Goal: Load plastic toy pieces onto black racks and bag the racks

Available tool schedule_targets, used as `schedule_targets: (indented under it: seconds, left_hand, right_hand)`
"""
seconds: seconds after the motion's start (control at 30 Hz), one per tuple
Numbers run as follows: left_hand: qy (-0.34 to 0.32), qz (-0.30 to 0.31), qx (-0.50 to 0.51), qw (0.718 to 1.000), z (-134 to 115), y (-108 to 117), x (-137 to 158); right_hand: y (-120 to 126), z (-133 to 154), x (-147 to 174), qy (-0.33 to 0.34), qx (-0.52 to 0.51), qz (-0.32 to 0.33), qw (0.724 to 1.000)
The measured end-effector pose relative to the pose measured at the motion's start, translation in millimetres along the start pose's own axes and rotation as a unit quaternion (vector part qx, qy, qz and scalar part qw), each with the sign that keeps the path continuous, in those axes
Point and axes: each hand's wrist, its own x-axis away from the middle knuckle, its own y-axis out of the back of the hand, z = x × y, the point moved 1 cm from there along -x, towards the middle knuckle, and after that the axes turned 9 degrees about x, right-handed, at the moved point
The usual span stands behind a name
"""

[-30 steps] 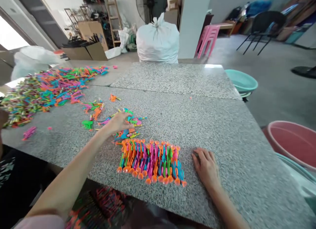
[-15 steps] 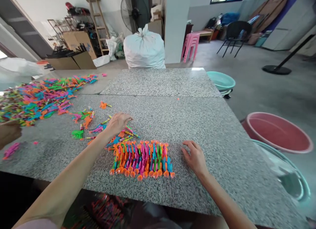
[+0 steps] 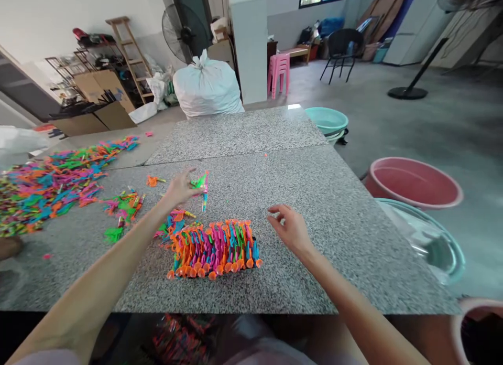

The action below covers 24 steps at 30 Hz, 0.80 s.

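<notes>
My left hand pinches a small plastic toy in green, pink and blue above the granite table. Below it lies a loose cluster of the same bright toys, partly hidden by my forearm. A tight row of toys stands side by side near the table's front edge, orange rounded ends showing along both long sides. To the right of that row hovers my right hand, holding nothing, with thumb and fingers apart and curved.
A big heap of mixed toys covers the table's left side. At the left edge shows another person's hand. Beyond the right edge are a pink tub and teal basins. A white sack stands behind the table.
My left hand has lifted a toy out of the loose cluster. The view has swung to the right. My right hand stays beside the row, fingers apart.
</notes>
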Motion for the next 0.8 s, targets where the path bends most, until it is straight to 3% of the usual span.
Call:
schedule_targets:
  seconds: [0.1,0.2,0.33,0.43,0.57,0.7,0.8]
  left_hand:
    - [-0.074,0.014,0.066,0.995,-51.3,-3.3,6.0]
    - [-0.140,0.024,0.115,0.983,-99.2,-30.2,24.5]
    - [-0.183,0.051,0.105,0.976,-129.5,-55.6,59.8]
    - [-0.237,0.124,-0.027,0.963,-120.6,-58.4,92.8]
    - [-0.284,0.210,-0.190,0.916,-82.9,-71.1,136.4]
    - [-0.310,0.165,-0.243,0.904,-58.2,-90.2,155.9]
    - [-0.333,0.140,-0.245,0.900,-56.6,-95.8,156.4]
  right_hand:
    - [9.9,44.9,-29.9,0.020,-0.042,-0.008,0.999]
    - [16.8,76.4,-44.7,0.011,-0.034,0.003,0.999]
    - [27.2,63.6,-30.4,-0.048,-0.048,0.028,0.997]
    - [31.4,26.2,-5.0,-0.062,-0.044,0.027,0.997]
    - [13.4,-13.6,21.5,-0.072,-0.009,0.068,0.995]
    - [-21.1,-17.9,24.4,-0.100,-0.033,0.127,0.986]
    - [-41.4,-9.1,18.5,-0.059,-0.036,0.140,0.988]
